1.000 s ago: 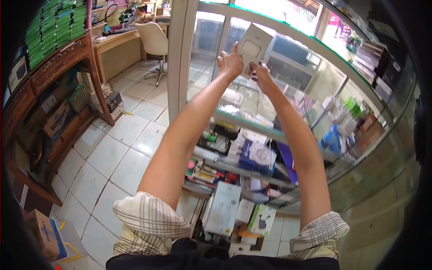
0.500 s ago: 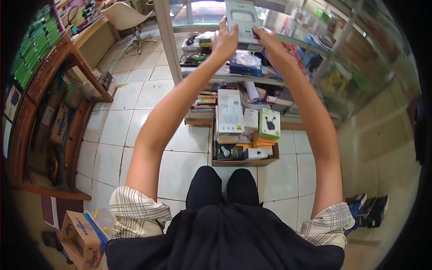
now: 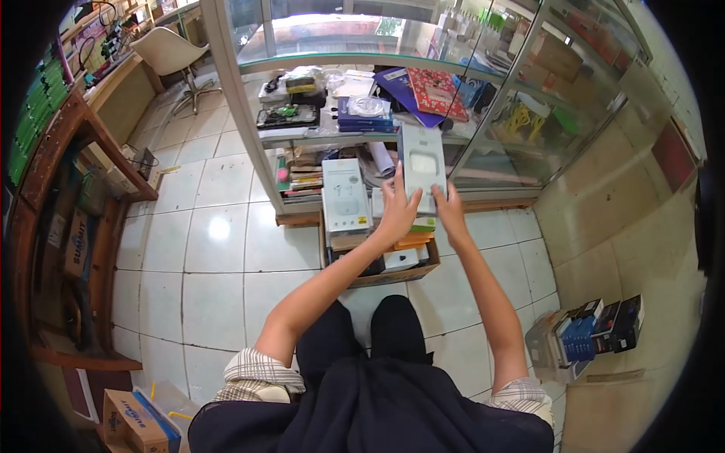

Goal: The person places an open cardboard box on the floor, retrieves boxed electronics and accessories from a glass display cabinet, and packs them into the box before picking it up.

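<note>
Between my two hands is a pale grey-white product box [image 3: 423, 143] with a rounded window shape on its front. My left hand [image 3: 398, 208] grips its lower left edge, and my right hand [image 3: 449, 211] closes on its lower right corner. Below it stands an open cardboard carton [image 3: 370, 281] packed with smaller boxes. A tall white earbuds box [image 3: 347, 198] stands upright at the carton's left. Orange packets [image 3: 414, 240] and a small white box [image 3: 400, 260] lie in it too. The held box and my hands hide part of the carton's right side.
A glass display cabinet [image 3: 355, 60] stands ahead, its shelves loaded with packets, notebooks and cables. At left are a wooden shelf unit [image 3: 98, 143] and a white swivel chair [image 3: 162, 53]. Several boxes [image 3: 585, 332] sit low on the right, and a Summit carton [image 3: 136, 423] lies lower left.
Both hands have brought the grey-white box down from in front of the cabinet's upper shelf to just above the carton. The camera view has shifted too.
</note>
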Available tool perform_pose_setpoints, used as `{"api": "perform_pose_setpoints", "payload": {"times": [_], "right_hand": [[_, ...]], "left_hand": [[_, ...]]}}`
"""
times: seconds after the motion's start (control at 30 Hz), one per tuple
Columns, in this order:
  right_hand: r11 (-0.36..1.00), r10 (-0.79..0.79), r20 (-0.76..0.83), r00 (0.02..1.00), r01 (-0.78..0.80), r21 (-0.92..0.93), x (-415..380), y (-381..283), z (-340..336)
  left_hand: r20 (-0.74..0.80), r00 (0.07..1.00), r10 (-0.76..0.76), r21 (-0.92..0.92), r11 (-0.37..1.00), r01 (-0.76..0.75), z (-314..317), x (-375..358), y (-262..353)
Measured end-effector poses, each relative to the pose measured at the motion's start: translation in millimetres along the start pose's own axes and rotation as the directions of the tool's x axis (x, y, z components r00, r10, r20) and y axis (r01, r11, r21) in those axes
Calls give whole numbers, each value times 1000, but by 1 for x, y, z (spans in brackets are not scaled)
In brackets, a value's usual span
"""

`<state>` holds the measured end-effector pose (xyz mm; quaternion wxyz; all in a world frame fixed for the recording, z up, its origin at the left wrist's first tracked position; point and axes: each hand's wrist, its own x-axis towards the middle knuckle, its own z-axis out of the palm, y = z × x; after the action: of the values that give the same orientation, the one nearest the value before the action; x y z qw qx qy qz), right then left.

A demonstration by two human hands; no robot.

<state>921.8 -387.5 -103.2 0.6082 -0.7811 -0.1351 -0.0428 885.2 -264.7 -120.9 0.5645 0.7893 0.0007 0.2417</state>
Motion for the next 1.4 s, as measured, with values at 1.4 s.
{"api": "perform_pose_setpoints", "payload": {"times": [1.4], "right_hand": [[929,362,56,931,-365,56,32,152,-56]], "left_hand": [[-39,998,43,-274,960,-52,-69,-52,39]]}}
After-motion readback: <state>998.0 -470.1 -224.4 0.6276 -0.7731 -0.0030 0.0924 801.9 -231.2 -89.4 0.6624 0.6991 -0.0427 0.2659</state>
